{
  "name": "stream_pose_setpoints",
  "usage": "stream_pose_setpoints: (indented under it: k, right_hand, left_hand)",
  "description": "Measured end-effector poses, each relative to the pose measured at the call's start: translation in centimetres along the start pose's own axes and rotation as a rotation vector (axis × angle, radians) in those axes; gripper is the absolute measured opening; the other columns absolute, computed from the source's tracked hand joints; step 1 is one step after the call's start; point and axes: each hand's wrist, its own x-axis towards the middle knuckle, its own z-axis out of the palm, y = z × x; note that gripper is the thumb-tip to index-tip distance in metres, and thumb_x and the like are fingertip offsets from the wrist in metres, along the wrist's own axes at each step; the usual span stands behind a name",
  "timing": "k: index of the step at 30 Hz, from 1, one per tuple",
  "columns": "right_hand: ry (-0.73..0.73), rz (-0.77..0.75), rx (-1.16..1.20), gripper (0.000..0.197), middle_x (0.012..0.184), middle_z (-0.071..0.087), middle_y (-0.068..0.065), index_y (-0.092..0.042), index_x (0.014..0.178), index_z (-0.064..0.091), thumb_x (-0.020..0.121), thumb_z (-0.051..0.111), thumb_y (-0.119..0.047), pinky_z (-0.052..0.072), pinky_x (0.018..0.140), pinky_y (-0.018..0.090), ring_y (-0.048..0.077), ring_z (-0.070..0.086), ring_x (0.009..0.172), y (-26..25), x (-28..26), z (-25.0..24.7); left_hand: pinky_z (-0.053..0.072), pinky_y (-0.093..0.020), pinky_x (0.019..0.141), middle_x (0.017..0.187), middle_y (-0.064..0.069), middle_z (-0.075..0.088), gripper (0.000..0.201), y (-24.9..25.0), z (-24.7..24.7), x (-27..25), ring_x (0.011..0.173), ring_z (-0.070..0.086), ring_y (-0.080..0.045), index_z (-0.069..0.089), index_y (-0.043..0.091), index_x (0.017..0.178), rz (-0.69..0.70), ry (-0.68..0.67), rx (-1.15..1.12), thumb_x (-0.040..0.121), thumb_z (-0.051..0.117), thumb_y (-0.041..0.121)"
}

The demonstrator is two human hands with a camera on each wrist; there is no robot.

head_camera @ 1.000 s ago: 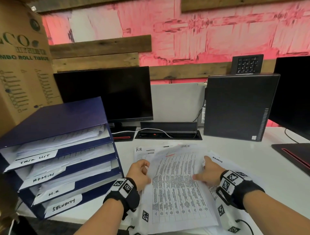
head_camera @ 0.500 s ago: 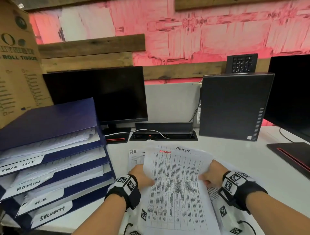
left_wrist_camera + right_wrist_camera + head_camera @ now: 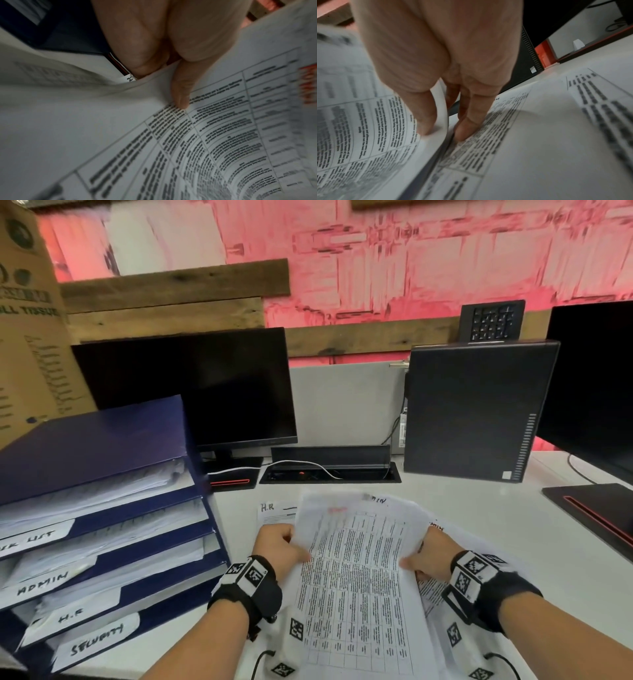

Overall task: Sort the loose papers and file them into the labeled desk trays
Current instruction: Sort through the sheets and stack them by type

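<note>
Head view: both hands, left (image 3: 277, 546) & right (image 3: 432, 556), pinch table sheet (image 3: 356, 587); trays (image 3: 113, 549) read ADMIN, H.R.

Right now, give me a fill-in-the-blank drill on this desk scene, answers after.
1. Both the left hand and the right hand grip the table-printed sheet by its ____.
2. The bottom tray of the blue rack is labeled ____.
3. The paper beyond the left hand is marked ____.
4. The monitor behind the rack is ____.

Answers: side edges; SECURITY; H.R; dark
</note>
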Motion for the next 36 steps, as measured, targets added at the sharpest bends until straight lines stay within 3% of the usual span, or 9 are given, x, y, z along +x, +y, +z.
stream_pose_setpoints:
  k: [3, 7, 10, 13, 17, 20, 23, 27, 36]
  right_hand:
    - [0.055, -0.023, 0.164, 0.042, 0.099, 0.065, 0.004, -0.011, 0.107, 0.05, 0.076, 0.076, -0.014, 0.058, 0.079, 0.037, 0.022, 0.067, 0.088, -0.3, -0.6, 0.1]
    - [0.111, -0.197, 0.283, 0.039, 0.11, 0.066, -0.003, -0.015, 0.114, 0.053, 0.08, 0.072, -0.011, 0.055, 0.075, 0.024, 0.01, 0.065, 0.095, -4.0, -2.9, -0.5]
    - [0.263, -0.347, 0.349, 0.029, 0.108, 0.066, -0.008, -0.018, 0.11, 0.06, 0.084, 0.067, -0.008, 0.05, 0.073, 0.017, 0.003, 0.063, 0.093, -7.7, -5.2, -1.7]
    - [0.404, -0.47, 0.411, 0.027, 0.104, 0.063, -0.012, -0.019, 0.112, 0.059, 0.088, 0.063, -0.008, 0.045, 0.069, 0.008, -0.001, 0.059, 0.088, -11.5, -7.9, -2.4]
    - [0.492, -0.63, 0.403, 0.022, 0.098, 0.059, -0.015, -0.019, 0.111, 0.056, 0.093, 0.055, -0.007, 0.042, 0.07, 0.004, -0.004, 0.056, 0.087, -14.8, -10.3, -1.7]
    - [0.472, -0.605, 0.401, 0.029, 0.102, 0.055, -0.014, -0.016, 0.122, 0.048, 0.095, 0.047, -0.004, 0.042, 0.081, 0.015, 0.005, 0.055, 0.096, -14.8, -10.8, 0.2]
    - [0.383, -0.445, 0.378, 0.041, 0.11, 0.055, -0.007, -0.015, 0.132, 0.034, 0.094, 0.047, -0.004, 0.047, 0.082, 0.024, 0.016, 0.058, 0.099, -12.1, -10.0, 2.7]
    - [0.27, -0.21, 0.272, 0.032, 0.102, 0.058, 0.01, -0.006, 0.126, 0.036, 0.094, 0.043, -0.002, 0.048, 0.081, 0.035, 0.022, 0.055, 0.085, -9.5, -8.6, 4.3]
    - [0.23, -0.311, 0.206, 0.025, 0.101, 0.06, 0.004, -0.01, 0.113, 0.055, 0.092, 0.046, 0.001, 0.046, 0.077, 0.027, 0.019, 0.056, 0.089, -12.5, -9.6, 3.7]
  left_hand:
    - [0.056, -0.034, 0.069, 0.085, -0.028, 0.066, 0.021, 0.7, -1.0, -1.1, 0.082, 0.067, -0.033, 0.06, -0.012, 0.08, 0.043, 0.037, -0.083, 0.064, 0.073, -0.018]
    - [0.057, -0.029, 0.06, 0.096, -0.018, 0.067, 0.038, 2.6, -2.4, -2.9, 0.08, 0.068, -0.022, 0.053, -0.007, 0.101, 0.066, 0.099, -0.186, 0.068, 0.069, -0.017]
    - [0.054, -0.025, 0.064, 0.099, -0.004, 0.068, 0.044, 4.8, -3.7, -3.9, 0.086, 0.068, -0.017, 0.047, 0.013, 0.107, 0.135, 0.189, -0.367, 0.077, 0.068, -0.011]
    - [0.054, -0.025, 0.074, 0.107, 0.001, 0.066, 0.042, 7.3, -5.1, -5.1, 0.093, 0.066, -0.013, 0.048, 0.017, 0.119, 0.251, 0.299, -0.438, 0.084, 0.065, 0.0]
    - [0.045, -0.011, 0.064, 0.106, 0.005, 0.061, 0.024, 10.1, -5.9, -6.5, 0.088, 0.059, -0.008, 0.05, 0.019, 0.114, 0.417, 0.41, -0.369, 0.094, 0.053, 0.007]
    - [0.046, -0.014, 0.062, 0.107, 0.003, 0.058, 0.028, 9.7, -5.1, -7.5, 0.087, 0.058, -0.011, 0.039, 0.017, 0.122, 0.357, 0.416, -0.317, 0.096, 0.047, 0.008]
    - [0.05, -0.025, 0.079, 0.116, -0.003, 0.056, 0.041, 6.5, -3.9, -8.4, 0.095, 0.057, -0.017, 0.03, 0.013, 0.13, 0.217, 0.298, -0.191, 0.095, 0.05, 0.007]
    - [0.044, -0.024, 0.087, 0.119, -0.003, 0.058, 0.03, 2.7, -3.2, -8.6, 0.105, 0.057, -0.021, 0.046, 0.01, 0.126, 0.043, 0.095, -0.004, 0.096, 0.047, 0.008]
    - [0.051, -0.032, 0.092, 0.12, -0.006, 0.063, 0.031, 0.7, -9.6, -9.5, 0.107, 0.062, -0.022, 0.057, 0.011, 0.123, 0.039, 0.033, 0.103, 0.093, 0.052, 0.009]
